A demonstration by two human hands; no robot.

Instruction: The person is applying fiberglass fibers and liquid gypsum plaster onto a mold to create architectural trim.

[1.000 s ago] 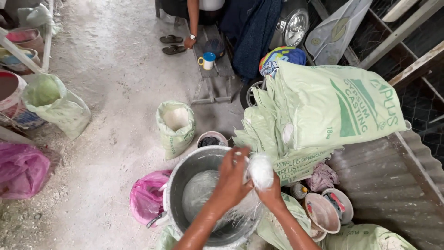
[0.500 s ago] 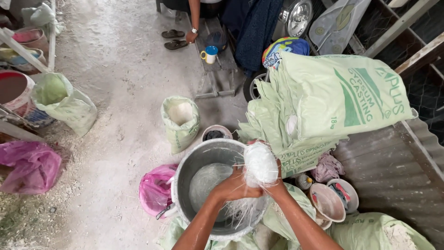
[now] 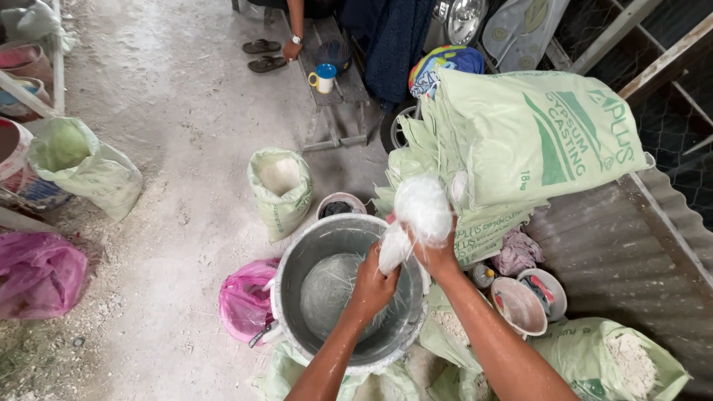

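Both hands are above a large grey metal bucket (image 3: 297,293) that stands on the concrete floor (image 3: 186,148). The left hand (image 3: 373,282) has its fingers clenched around the lower end of a bundle of white fibres (image 3: 416,212), just over the bucket's rim. The right hand (image 3: 437,252) grasps the same bundle from behind, a little higher, and the thick, fluffy top of the bundle rises above its fingers. Thin white strands hang from the bundle down into the bucket, where a pale wet mass lies at the bottom.

Just beside the bucket on the left lies a pink plastic bag (image 3: 241,297). Behind the bucket stands an open green sack (image 3: 281,189) with white powder inside, and a small dark pot (image 3: 340,206) is touching the bucket's far rim. On the right, a pile of light green sacks (image 3: 535,141) rests on a corrugated metal sheet (image 3: 631,252). Two small bowls (image 3: 531,301) stand near the right forearm. Farther away, another person's hand (image 3: 291,49) hangs beside a bench with a mug (image 3: 324,77) on it.
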